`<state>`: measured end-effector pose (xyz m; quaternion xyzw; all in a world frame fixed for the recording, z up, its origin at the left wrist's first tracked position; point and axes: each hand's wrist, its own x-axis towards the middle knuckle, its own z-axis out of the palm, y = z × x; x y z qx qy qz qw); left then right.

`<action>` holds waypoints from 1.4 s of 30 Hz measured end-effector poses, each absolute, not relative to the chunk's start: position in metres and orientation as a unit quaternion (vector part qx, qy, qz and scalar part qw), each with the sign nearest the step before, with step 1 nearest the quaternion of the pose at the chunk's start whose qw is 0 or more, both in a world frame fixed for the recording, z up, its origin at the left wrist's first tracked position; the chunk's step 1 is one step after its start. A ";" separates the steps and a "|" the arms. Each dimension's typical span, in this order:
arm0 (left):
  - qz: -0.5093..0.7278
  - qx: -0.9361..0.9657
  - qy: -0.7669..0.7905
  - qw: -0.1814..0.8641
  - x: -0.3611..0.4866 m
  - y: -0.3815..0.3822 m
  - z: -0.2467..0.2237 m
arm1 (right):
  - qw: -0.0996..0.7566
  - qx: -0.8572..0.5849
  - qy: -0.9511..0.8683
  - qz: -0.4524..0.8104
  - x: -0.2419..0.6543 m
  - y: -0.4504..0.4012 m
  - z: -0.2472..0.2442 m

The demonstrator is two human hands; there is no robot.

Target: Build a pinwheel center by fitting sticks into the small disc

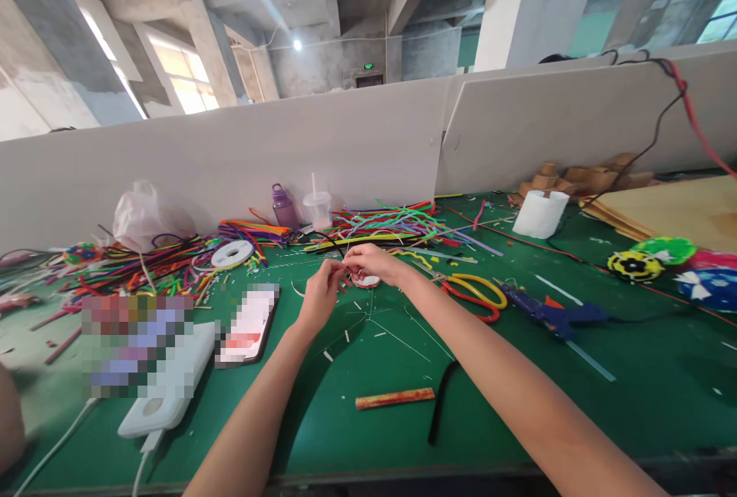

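Observation:
My left hand (323, 289) and my right hand (373, 263) meet over the middle of the green table, with fingers pinched together. A thin black pipe cleaner (329, 239) rises from between the fingertips and bends away to the left. Its lower end is hidden by the fingers. Just under my right hand lies a small round white thing with a red rim (367, 281). Another black pipe cleaner (442, 403) rests near the front, beside a brownish-orange stick (394, 399). White thread (400, 334) and small white scraps are scattered below my hands.
Scissors (475, 293) and a blue glue gun (553, 313) lie right. Left are a phone (249, 326) and a cabled white power bank (173, 382). Behind are colourful pipe cleaners (385, 220), a white spool (232, 254), a purple bottle (284, 209), a cup (317, 210) and a paper roll (541, 214).

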<state>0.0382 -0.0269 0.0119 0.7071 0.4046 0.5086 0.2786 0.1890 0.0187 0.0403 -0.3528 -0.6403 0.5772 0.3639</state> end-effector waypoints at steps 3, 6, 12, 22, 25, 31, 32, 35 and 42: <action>0.511 0.696 0.414 0.288 0.039 -0.027 0.011 | 0.358 -0.342 -0.632 0.596 0.189 0.019 0.040; 0.521 0.692 0.424 0.265 0.038 -0.026 0.009 | 0.354 -0.328 -0.632 0.607 0.188 0.019 0.038; 0.497 0.745 0.417 0.153 0.030 -0.024 0.004 | 0.341 -0.329 -0.667 0.575 0.187 0.020 0.034; 0.511 0.717 0.430 0.197 0.034 -0.024 0.005 | 0.363 -0.301 -0.719 0.510 0.187 0.021 0.036; 0.509 0.720 0.426 0.200 0.034 -0.022 0.002 | 0.362 -0.311 -0.714 0.512 0.186 0.019 0.039; 0.504 0.722 0.429 0.203 0.033 -0.021 0.001 | 0.360 -0.319 -0.718 0.504 0.186 0.018 0.039; 0.505 0.721 0.429 0.202 0.033 -0.022 0.002 | 0.362 -0.320 -0.717 0.503 0.186 0.019 0.038; 0.512 0.715 0.429 0.207 0.033 -0.023 0.004 | 0.370 -0.321 -0.706 0.512 0.186 0.020 0.036; 0.506 0.711 0.430 0.231 0.035 -0.024 0.006 | 0.375 -0.316 -0.682 0.542 0.188 0.023 0.030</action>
